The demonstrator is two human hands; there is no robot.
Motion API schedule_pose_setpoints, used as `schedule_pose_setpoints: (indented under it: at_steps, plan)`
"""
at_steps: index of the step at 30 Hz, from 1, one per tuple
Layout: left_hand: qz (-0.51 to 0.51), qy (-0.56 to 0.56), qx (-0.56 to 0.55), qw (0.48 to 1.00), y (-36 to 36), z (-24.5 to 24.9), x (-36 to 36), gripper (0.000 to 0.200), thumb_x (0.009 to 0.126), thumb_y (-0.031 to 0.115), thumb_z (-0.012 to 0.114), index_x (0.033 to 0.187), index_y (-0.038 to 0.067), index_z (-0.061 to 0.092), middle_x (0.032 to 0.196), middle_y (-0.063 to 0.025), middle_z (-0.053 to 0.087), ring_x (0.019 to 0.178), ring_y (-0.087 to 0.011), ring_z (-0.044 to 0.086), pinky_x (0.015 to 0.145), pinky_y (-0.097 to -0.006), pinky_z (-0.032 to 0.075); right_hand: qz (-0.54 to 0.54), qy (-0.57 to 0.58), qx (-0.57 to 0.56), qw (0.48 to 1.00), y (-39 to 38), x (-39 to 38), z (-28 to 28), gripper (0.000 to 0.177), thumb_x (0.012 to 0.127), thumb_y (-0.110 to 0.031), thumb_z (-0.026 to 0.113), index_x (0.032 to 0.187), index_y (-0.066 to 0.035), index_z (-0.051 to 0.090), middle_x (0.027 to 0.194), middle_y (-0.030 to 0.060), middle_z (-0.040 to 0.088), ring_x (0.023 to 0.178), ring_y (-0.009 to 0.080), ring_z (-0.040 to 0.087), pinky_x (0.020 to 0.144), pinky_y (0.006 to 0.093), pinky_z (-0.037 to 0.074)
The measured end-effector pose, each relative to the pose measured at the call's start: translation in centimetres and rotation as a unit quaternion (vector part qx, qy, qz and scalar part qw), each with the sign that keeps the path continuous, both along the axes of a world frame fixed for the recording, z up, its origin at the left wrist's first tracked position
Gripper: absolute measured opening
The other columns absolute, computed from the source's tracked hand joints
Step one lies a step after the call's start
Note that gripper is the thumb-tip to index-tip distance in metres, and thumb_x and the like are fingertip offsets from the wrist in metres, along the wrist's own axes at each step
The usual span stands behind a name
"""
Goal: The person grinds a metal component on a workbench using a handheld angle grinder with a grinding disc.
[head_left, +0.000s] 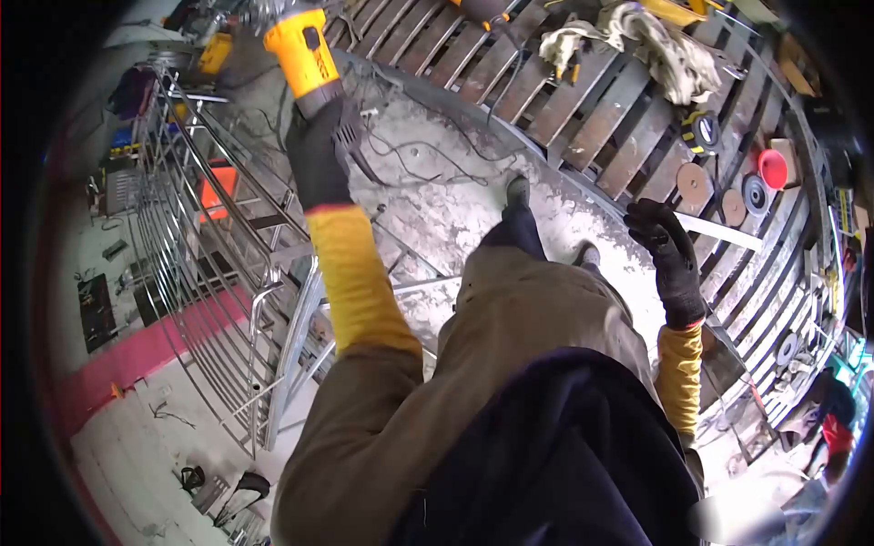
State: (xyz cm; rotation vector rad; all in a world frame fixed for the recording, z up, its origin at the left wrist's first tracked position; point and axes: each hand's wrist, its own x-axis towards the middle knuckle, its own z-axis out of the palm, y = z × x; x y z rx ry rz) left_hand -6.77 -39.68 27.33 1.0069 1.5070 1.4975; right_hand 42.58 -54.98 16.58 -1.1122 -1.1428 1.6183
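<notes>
My left hand (pixel 323 155), in a dark glove with a yellow cuff, is wrapped round the rear of a yellow power tool (pixel 302 55) at the upper left. The tool's front end lies near the top edge, beside the metal frame. My right hand (pixel 667 259), also in a dark glove, is at the slatted metal table (pixel 628 118); its fingers are loosely bent and apart, with nothing visible in them. Close to it lies a flat pale metal bar (pixel 724 231). Two brown discs (pixel 694 185) rest beyond that hand.
A frame of curved metal tubes (pixel 196 264) stands at the left. Black cables (pixel 428 155) run over the floor. On the table are a cloth (pixel 669 59), a yellow-black tape measure (pixel 701 133), a red round object (pixel 772 169) and another power tool (pixel 482 13).
</notes>
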Motion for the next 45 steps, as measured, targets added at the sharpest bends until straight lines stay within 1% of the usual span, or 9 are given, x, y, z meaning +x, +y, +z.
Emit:
schedule_pose_setpoints:
  at_steps: [6, 12, 15, 18, 20, 25, 31, 35, 45]
  plan:
    - [0.007, 0.055, -0.029, 0.998, 6.0, -1.9, -7.5, 0.043, 0.092, 0.024, 0.075, 0.124, -0.003, 0.065, 0.103, -0.0162, 0.073, 0.085, -0.0271, 0.074, 0.075, -0.0405, 0.063, -0.059, 0.019, -0.064, 0.996, 3.5, -6.6, 0.7, 0.066, 0.106, -0.046, 0.06, 0.15, 0.002, 0.05, 0.142, 0.0173, 0.063, 0.128, 0.0283, 0.064, 0.109, 0.0432, 0.05]
    - [-0.124, -0.22, -0.093, 0.963, 5.8, -4.4, -0.5, 0.044, 0.101, 0.036, 0.065, 0.131, 0.005, 0.061, 0.115, -0.0189, 0.069, 0.096, -0.0344, 0.072, 0.08, -0.0457, 0.06, -0.036, 0.018, -0.106, 0.994, 8.6, -12.6, 3.4, 0.07, 0.107, -0.051, 0.057, 0.153, 0.0, 0.048, 0.144, 0.0158, 0.062, 0.129, 0.029, 0.063, 0.112, 0.0438, 0.049]
    - [-0.167, -0.353, -0.096, 0.916, 6.0, -6.2, 6.0, 0.038, 0.089, 0.01, 0.079, 0.121, 0.001, 0.061, 0.095, -0.0094, 0.07, 0.077, -0.0174, 0.07, 0.071, -0.0313, 0.059, -0.04, 0.017, -0.058, 0.997, 12.5, -14.3, 5.1, 0.071, 0.108, -0.051, 0.053, 0.157, 0.0, 0.042, 0.148, 0.0167, 0.059, 0.131, 0.0299, 0.062, 0.112, 0.044, 0.048]
    - [-0.219, -0.28, -0.125, 0.926, 6.0, -4.2, 13.3, 0.039, 0.086, 0.011, 0.078, 0.12, 0.002, 0.061, 0.093, -0.0046, 0.07, 0.081, -0.0133, 0.069, 0.069, -0.0311, 0.058, -0.041, 0.008, -0.066, 0.997, 17.5, -15.7, 8.9, 0.07, 0.108, -0.042, 0.059, 0.159, 0.001, 0.04, 0.148, 0.0157, 0.059, 0.133, 0.0232, 0.059, 0.112, 0.0384, 0.047]
    - [-0.262, 0.057, -0.061, 0.962, 6.7, -3.8, 17.4, 0.056, 0.082, 0.019, 0.083, 0.129, 0.0, 0.058, 0.095, -0.0151, 0.072, 0.084, -0.0308, 0.073, 0.076, -0.0403, 0.059, -0.078, -0.082, -0.017, 0.993, 19.7, -14.9, 6.6, 0.072, 0.104, -0.039, 0.067, 0.159, -0.001, 0.041, 0.144, 0.0123, 0.061, 0.129, 0.0186, 0.059, 0.11, 0.0359, 0.047]
    - [-0.335, 0.207, 0.167, 0.904, 9.3, -4.7, 19.5, 0.055, 0.083, 0.021, 0.08, 0.13, 0.0, 0.06, 0.113, -0.0214, 0.068, 0.106, -0.0418, 0.066, 0.093, -0.0506, 0.053, -0.159, -0.018, -0.096, 0.982, 28.1, -11.6, 7.8, 0.027, 0.101, -0.028, 0.071, 0.113, -0.003, 0.071, 0.086, -0.0007, 0.07, 0.071, 0.0103, 0.067, 0.063, 0.026, 0.052]
    - [0.095, 0.218, -0.054, 0.97, 23.1, -11.4, 14.4, 0.062, 0.083, 0.049, 0.083, 0.111, -0.001, 0.062, 0.095, -0.021, 0.071, 0.088, -0.0439, 0.071, 0.078, -0.0508, 0.057, -0.101, -0.16, -0.067, 0.98, 38.6, -9.2, 4.2, 0.018, 0.096, -0.018, 0.075, 0.108, -0.005, 0.071, 0.081, 0.0003, 0.069, 0.065, 0.0117, 0.064, 0.057, 0.0274, 0.05]
    - [0.154, 0.252, -0.186, 0.937, 27.3, -13.1, 14.9, 0.068, 0.076, 0.056, 0.084, 0.107, -0.001, 0.065, 0.096, -0.0224, 0.072, 0.092, -0.0446, 0.072, 0.08, -0.052, 0.057, -0.008, -0.458, 0.145, 0.877, 45.3, -10.2, 2.4, 0.051, 0.079, -0.034, 0.089, 0.115, -0.003, 0.07, 0.097, 0.0161, 0.076, 0.092, 0.031, 0.075, 0.082, 0.041, 0.057]
    - [0.171, 0.142, -0.083, 0.971, 29.3, -16.4, 14.2, 0.042, 0.067, 0.018, 0.076, 0.105, 0.006, 0.064, 0.099, -0.0198, 0.068, 0.094, -0.0436, 0.067, 0.082, -0.0534, 0.054, 0.073, -0.447, 0.301, 0.839, 57.2, -5.1, -7.8, 0.063, 0.09, -0.036, 0.08, 0.14, -0.002, 0.061, 0.111, 0.0186, 0.077, 0.102, 0.03, 0.074, 0.084, 0.0435, 0.057]
